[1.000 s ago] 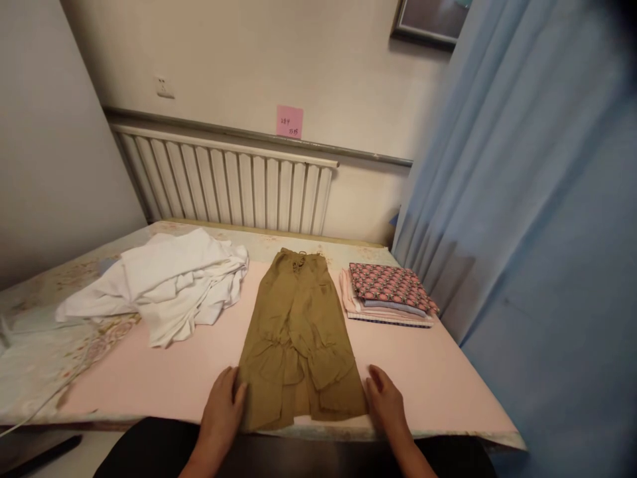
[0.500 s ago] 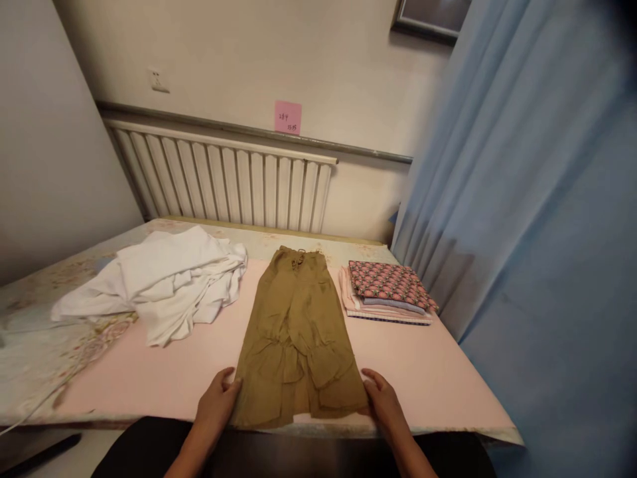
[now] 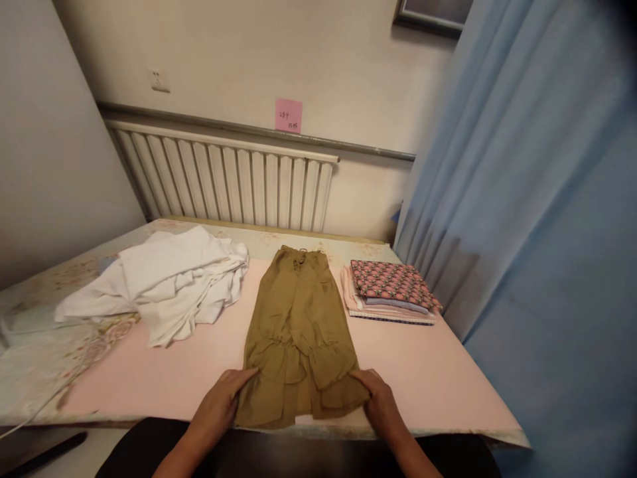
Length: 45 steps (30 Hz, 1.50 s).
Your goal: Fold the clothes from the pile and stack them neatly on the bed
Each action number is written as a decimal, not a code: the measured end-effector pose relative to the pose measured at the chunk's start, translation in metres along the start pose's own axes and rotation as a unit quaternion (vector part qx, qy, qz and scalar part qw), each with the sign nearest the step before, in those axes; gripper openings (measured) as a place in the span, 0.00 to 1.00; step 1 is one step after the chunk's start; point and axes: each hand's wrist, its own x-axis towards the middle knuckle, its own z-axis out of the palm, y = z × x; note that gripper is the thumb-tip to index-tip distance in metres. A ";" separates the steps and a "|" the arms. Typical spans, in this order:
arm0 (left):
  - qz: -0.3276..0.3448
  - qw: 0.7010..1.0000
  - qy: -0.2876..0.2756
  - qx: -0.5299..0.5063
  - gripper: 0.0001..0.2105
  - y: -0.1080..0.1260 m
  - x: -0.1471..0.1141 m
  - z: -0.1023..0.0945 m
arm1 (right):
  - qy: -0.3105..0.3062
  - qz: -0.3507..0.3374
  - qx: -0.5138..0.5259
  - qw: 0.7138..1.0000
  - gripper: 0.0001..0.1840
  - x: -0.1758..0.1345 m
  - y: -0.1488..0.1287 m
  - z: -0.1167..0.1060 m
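Note:
Olive-brown trousers [image 3: 303,312] lie spread on the pink mat, drawstring waist toward the wall and both legs toward me. My left hand [image 3: 221,401] grips the outer edge of the left leg near the hem, thumb on top and fingers hidden beneath the cloth. On the other side my right hand [image 3: 381,401] pinches the outer edge of the right leg in the same way. Ruffled folds cross both legs just beyond my hands.
A heap of white cloth [image 3: 174,279] lies to the left on the pink mat [image 3: 164,378]. To the right is a folded stack topped by a patterned red cloth [image 3: 393,282]. A blue curtain [image 3: 497,199] hangs along the right side; a radiator [image 3: 233,176] stands behind.
Both hands have moved from beside the trouser legs onto their edges, thumbs now over the cloth. The lower legs are drawn slightly inward.

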 end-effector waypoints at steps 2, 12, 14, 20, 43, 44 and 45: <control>0.036 0.998 0.006 0.057 0.22 0.003 0.001 0.001 | 0.018 -0.022 -0.032 0.999 0.22 0.001 0.000 0.004; 0.083 0.987 0.097 0.098 0.19 0.034 -0.028 0.010 | 0.086 -0.139 -0.037 0.986 0.10 -0.020 -0.014 -0.016; 0.104 0.981 0.132 0.098 0.19 0.040 -0.044 0.014 | 0.085 -0.133 -0.033 0.987 0.10 -0.034 -0.021 -0.028; 0.136 0.964 0.215 0.076 0.15 0.058 -0.086 0.023 | 0.105 -0.115 -0.052 0.986 0.13 -0.069 -0.040 -0.050; -0.301 0.950 0.088 -0.007 0.21 0.018 0.115 0.002 | 0.098 0.217 -0.221 0.946 0.11 0.147 0.020 0.033; -0.301 0.950 0.087 -0.003 0.22 0.017 0.112 0.003 | 0.091 0.214 -0.227 0.946 0.11 0.145 0.021 0.033; -0.300 0.950 0.085 0.001 0.21 0.018 0.108 0.002 | 0.084 0.208 -0.231 0.947 0.11 0.143 0.022 0.031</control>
